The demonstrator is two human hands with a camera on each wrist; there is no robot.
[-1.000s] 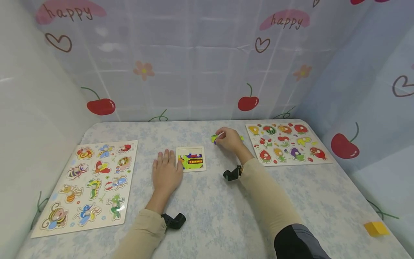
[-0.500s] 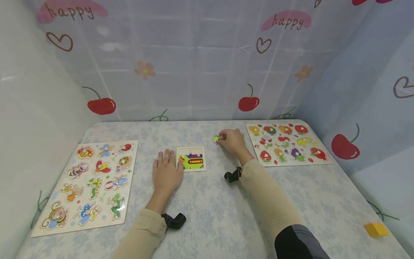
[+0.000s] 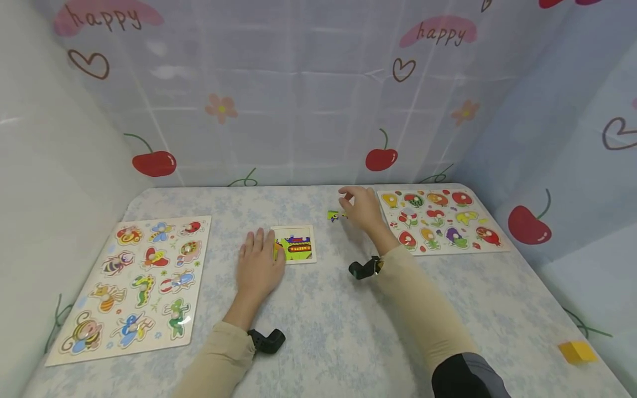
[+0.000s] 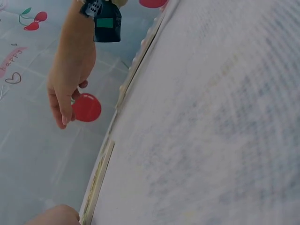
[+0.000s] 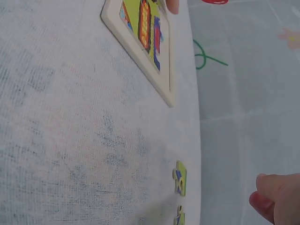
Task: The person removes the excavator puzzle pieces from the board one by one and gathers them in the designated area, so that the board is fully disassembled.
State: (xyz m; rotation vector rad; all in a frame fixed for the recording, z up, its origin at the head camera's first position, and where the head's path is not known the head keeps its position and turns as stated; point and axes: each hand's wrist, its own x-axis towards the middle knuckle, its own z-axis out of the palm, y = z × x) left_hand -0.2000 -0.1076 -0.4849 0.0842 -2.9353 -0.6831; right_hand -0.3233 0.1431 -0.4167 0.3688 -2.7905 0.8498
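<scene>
thumb and fingers of right hand [image 3: 365, 209] now apart, raised clear of the green puzzle piece [image 3: 332, 215] — it lies on the blue-mottled table [image 3: 318, 331], second piece [image 5: 180, 218] beside it. left hand [image 3: 259, 268] flat as before, thumb at edge of the puzzle tray [image 3: 293, 228]. tray squarish, pale, smooth-rimmed; pieces thick, knobbed; table cloth-textured.

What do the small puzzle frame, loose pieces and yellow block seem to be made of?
Puzzle frame: likely wood or fibreboard, matte, from its thick pale rim.
Loose pieces: probably matte printed board; thick pale edges show.
Yellow block: plastic, foam or painted wood; even colour, finish unclear.
</scene>
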